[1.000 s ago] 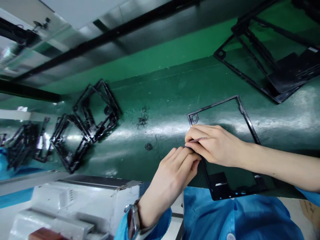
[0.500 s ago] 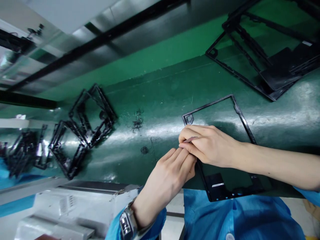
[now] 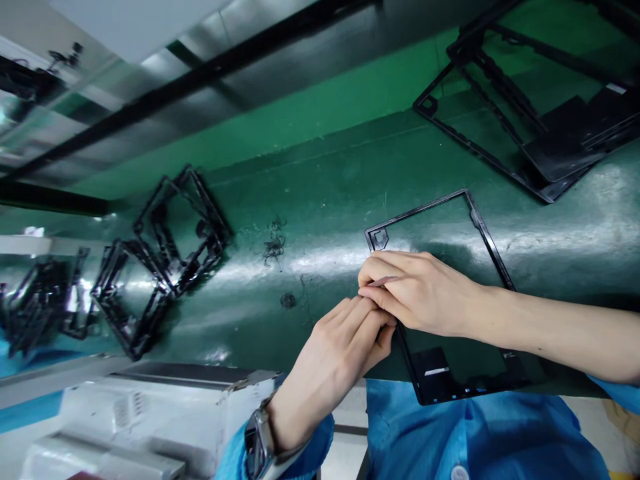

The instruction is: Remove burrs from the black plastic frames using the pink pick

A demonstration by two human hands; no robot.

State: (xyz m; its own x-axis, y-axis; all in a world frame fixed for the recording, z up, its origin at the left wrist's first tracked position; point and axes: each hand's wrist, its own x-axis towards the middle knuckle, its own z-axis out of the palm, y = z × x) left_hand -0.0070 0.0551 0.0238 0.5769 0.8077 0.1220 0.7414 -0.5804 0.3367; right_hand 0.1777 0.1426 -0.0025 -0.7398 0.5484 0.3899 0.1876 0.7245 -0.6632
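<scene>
A black rectangular plastic frame (image 3: 493, 250) lies tilted on the green bench top, its lower end reaching the bench edge at my body. My left hand (image 3: 340, 343) is closed at the frame's left side, fingers curled around that edge. Just above and touching it, my right hand (image 3: 425, 293) pinches a thin, flat, brownish blade-like piece (image 3: 384, 281) between thumb and index finger. The piece's working end is hidden by the fingers, so its contact with the frame cannot be made out.
Thin black shavings (image 3: 275, 243) and a small dark tangle (image 3: 289, 301) lie left of my hands. Stacked black frames (image 3: 183, 230) stand farther left. More black frames (image 3: 550, 173) pile up at the upper right. A metal beam (image 3: 200, 80) runs along the back.
My left wrist has rolled a little, turning the watch, and its thumb has shifted slightly. Both hands stay at the same spot on the frame's left side. The view has shifted slightly.
</scene>
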